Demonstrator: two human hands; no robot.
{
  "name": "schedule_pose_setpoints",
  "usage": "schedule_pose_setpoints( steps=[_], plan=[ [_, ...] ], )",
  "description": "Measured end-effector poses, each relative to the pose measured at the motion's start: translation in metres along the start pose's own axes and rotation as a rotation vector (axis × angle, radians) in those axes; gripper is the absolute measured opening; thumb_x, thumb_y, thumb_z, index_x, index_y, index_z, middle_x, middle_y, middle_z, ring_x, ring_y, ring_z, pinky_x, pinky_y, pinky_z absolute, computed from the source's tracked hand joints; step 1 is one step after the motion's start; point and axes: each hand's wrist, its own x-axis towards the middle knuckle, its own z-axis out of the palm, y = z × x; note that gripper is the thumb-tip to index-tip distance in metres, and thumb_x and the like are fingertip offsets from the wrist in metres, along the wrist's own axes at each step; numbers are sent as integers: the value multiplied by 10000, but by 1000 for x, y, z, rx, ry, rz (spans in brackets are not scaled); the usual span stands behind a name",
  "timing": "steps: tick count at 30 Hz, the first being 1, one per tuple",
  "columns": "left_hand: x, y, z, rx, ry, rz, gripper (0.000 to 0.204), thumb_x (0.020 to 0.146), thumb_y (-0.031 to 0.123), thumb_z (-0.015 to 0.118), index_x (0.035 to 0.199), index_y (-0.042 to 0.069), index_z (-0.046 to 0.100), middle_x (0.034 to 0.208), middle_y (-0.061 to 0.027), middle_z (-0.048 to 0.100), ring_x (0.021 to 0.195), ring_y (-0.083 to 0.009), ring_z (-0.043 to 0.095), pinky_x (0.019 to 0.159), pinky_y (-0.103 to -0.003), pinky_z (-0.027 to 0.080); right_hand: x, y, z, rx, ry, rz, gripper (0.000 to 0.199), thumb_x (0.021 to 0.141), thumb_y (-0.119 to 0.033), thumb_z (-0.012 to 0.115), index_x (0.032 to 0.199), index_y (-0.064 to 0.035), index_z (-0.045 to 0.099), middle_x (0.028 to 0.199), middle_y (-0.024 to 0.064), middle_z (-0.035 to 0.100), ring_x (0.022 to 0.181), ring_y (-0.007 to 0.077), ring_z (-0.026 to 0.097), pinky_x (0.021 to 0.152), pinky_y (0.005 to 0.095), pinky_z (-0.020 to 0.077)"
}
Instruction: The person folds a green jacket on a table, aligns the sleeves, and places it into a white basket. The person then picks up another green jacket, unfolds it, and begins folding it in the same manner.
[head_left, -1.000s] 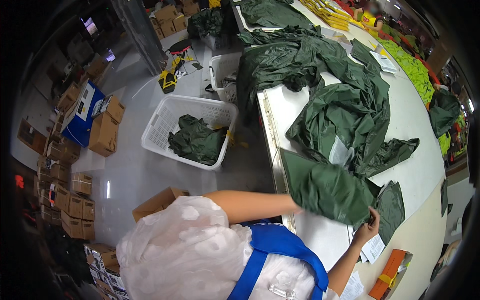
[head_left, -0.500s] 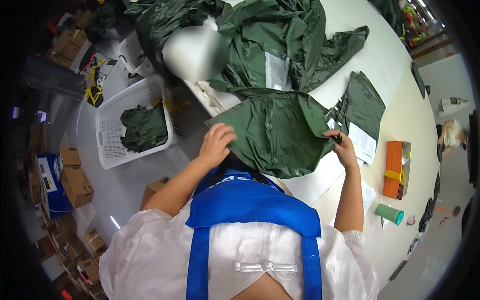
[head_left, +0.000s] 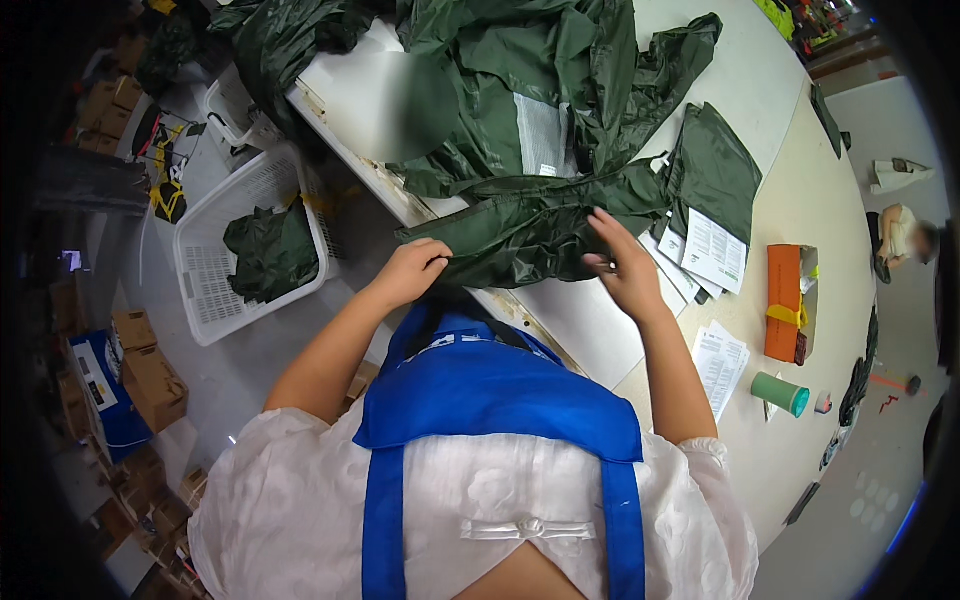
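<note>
A dark green garment of thin, shiny coated fabric lies gathered in a narrow band along the near table edge. My left hand is closed on its left end, the fingers pinching the cloth. Beside the right part of the band, my right hand is open with its fingers apart. It is close to the fabric; whether the fingertips touch it I cannot tell. Just beyond, a larger heap of the same green cloth with a pale see-through pocket spreads over the table.
Right of the garment lie a folded green piece and printed sheets. An orange box and a green thread spool stand farther right. A white plastic basket with green cloth is left of the table, near cardboard boxes.
The garment, spread out and held up before, is now folded down into a band. My right hand has let go of its right corner and moved left. My left hand has closed on the edge.
</note>
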Motion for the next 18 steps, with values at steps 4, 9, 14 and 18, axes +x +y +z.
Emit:
schedule_pose_setpoints(
  steps=[4,9,14,18],
  plan=[
    [0,1,-7,7,77,155,97,776,44,543,856,12,588,899,-128,588,869,-288,575,775,-340,458,-2,-4,-7,-224,-251,-20,269,747,-84,649,1010,-104,600,1002,83,614,860,305,605,708,351,498],
    [-20,-40,-16,-93,246,-163,68,722,79,574,748,64,635,1226,-120,478,1125,-292,436,937,-366,375,-56,-5,-31,6,-611,5,239,632,75,622,832,-55,614,807,91,597,779,267,614,653,325,493],
    [-41,-35,28,208,366,-251,246,693,162,671,930,119,625,1277,-185,437,1222,-371,348,996,-432,346,-76,15,2,-58,-687,215,217,707,-14,594,907,-67,658,911,97,648,828,287,624,721,347,502],
    [-48,-8,47,-771,485,-546,503,784,157,690,1207,72,431,1222,-164,484,1099,-306,501,867,-407,461,-53,14,37,-208,-266,144,475,752,-225,677,1202,-145,548,1261,140,505,887,330,629,738,385,511]
  ],
)
